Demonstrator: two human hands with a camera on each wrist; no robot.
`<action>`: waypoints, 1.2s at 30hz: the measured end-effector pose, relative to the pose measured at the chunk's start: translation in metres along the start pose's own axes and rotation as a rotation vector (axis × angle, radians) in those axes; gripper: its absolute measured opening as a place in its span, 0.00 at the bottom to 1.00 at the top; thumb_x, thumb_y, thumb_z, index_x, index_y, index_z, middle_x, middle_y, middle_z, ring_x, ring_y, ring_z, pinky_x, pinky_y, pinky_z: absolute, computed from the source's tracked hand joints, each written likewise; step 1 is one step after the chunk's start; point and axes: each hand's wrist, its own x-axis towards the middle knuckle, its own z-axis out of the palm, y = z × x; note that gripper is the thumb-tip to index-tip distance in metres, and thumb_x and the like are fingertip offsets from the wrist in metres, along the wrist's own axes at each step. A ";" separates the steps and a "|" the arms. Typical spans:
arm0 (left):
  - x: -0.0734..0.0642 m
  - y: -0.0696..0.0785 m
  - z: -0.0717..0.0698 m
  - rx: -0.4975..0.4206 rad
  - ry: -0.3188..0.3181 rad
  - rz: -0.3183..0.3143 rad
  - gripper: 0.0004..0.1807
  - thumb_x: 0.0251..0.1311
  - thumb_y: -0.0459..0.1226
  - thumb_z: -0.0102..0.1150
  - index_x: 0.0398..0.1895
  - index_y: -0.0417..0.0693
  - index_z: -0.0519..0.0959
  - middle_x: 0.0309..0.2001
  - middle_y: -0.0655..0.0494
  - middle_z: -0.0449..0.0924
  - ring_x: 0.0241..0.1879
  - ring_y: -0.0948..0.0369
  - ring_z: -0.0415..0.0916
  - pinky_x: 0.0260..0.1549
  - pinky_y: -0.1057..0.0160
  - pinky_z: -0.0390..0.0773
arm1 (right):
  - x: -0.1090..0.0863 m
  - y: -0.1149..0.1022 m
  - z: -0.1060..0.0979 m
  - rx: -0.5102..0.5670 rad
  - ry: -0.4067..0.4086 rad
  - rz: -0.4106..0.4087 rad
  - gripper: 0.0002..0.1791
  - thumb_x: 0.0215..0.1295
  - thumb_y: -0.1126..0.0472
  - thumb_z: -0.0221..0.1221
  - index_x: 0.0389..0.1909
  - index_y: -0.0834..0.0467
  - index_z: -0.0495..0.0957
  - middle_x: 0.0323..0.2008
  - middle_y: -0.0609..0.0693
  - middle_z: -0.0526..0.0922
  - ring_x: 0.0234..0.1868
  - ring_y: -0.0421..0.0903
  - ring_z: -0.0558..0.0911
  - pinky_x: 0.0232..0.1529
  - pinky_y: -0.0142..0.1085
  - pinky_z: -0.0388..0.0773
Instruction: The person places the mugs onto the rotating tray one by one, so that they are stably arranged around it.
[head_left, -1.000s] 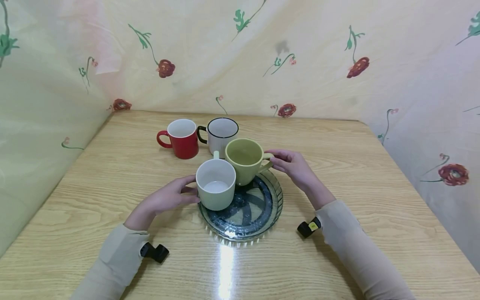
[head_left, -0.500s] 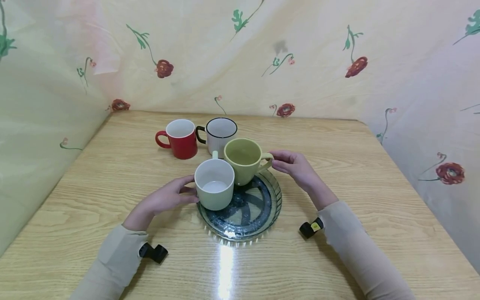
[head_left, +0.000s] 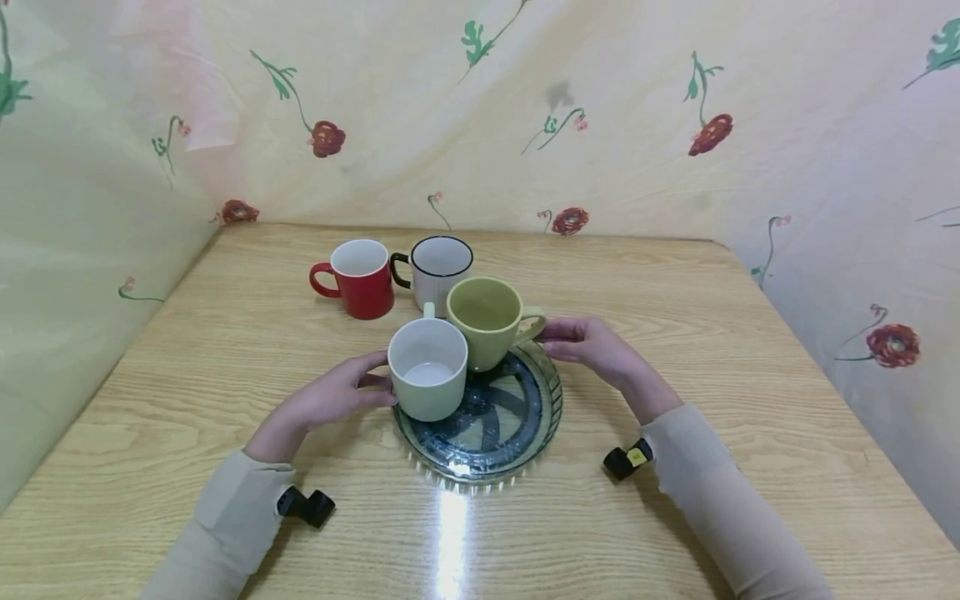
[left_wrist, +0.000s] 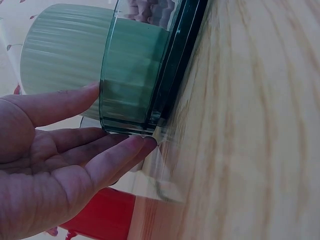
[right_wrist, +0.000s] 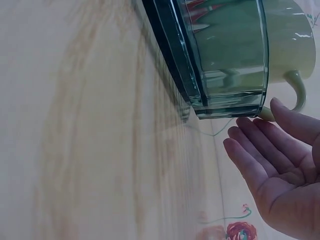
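Observation:
A round, bluish glass dish (head_left: 501,454) with a ribbed wall bears a pale green mug (head_left: 430,392) at its left and a yellow-green mug (head_left: 487,342) at its back. My left hand (head_left: 333,396) is at the dish's left side. In the left wrist view its thumb (left_wrist: 65,103) touches the rim, and its extended fingers lie against the outer wall near the base. My right hand (head_left: 592,350) is at the dish's right side, under the yellow-green mug's handle. Its fingers (right_wrist: 262,145) are nearly straight, tips close to the glass wall; contact is unclear.
Behind the dish stand a red mug (head_left: 365,287) and a white mug (head_left: 441,267) with a black rim and handle. All rest on a wooden table (head_left: 225,367). Flower-patterned cloth (head_left: 420,108) rises along the back and sides.
My right hand has come down and slightly toward me, from beside the yellow-green mug's handle to the dish's right edge. The left hand, dish and mugs stay in place.

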 end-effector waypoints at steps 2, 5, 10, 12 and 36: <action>0.000 0.000 0.000 -0.002 0.000 0.002 0.36 0.64 0.31 0.57 0.73 0.36 0.55 0.73 0.36 0.54 0.67 0.36 0.62 0.65 0.41 0.67 | 0.000 0.000 0.000 0.002 -0.004 0.001 0.26 0.70 0.68 0.53 0.66 0.71 0.64 0.65 0.69 0.70 0.66 0.61 0.71 0.60 0.34 0.77; 0.000 -0.001 0.000 -0.005 -0.001 0.003 0.36 0.64 0.31 0.57 0.73 0.36 0.55 0.73 0.36 0.54 0.67 0.36 0.63 0.65 0.41 0.67 | 0.000 0.001 0.000 -0.005 -0.009 -0.001 0.26 0.70 0.67 0.53 0.67 0.71 0.63 0.65 0.69 0.69 0.66 0.61 0.70 0.60 0.36 0.77; -0.001 0.000 0.000 -0.005 0.000 0.003 0.36 0.64 0.31 0.57 0.73 0.36 0.55 0.73 0.36 0.54 0.67 0.36 0.63 0.65 0.41 0.67 | -0.001 0.001 0.000 -0.002 -0.010 0.011 0.26 0.70 0.67 0.54 0.67 0.69 0.64 0.65 0.67 0.70 0.67 0.60 0.70 0.60 0.37 0.77; -0.001 0.000 0.000 -0.005 0.000 0.001 0.36 0.64 0.31 0.57 0.73 0.36 0.55 0.73 0.36 0.54 0.67 0.36 0.63 0.65 0.40 0.67 | -0.002 0.001 0.000 -0.003 -0.012 0.013 0.27 0.69 0.66 0.54 0.67 0.68 0.64 0.66 0.66 0.70 0.67 0.60 0.70 0.61 0.37 0.76; -0.001 0.002 -0.002 0.022 0.005 -0.021 0.36 0.64 0.33 0.58 0.73 0.37 0.56 0.73 0.36 0.55 0.67 0.36 0.63 0.66 0.39 0.66 | -0.029 0.006 0.002 -0.016 -0.034 0.007 0.29 0.67 0.64 0.58 0.66 0.70 0.64 0.67 0.66 0.68 0.67 0.61 0.70 0.60 0.31 0.75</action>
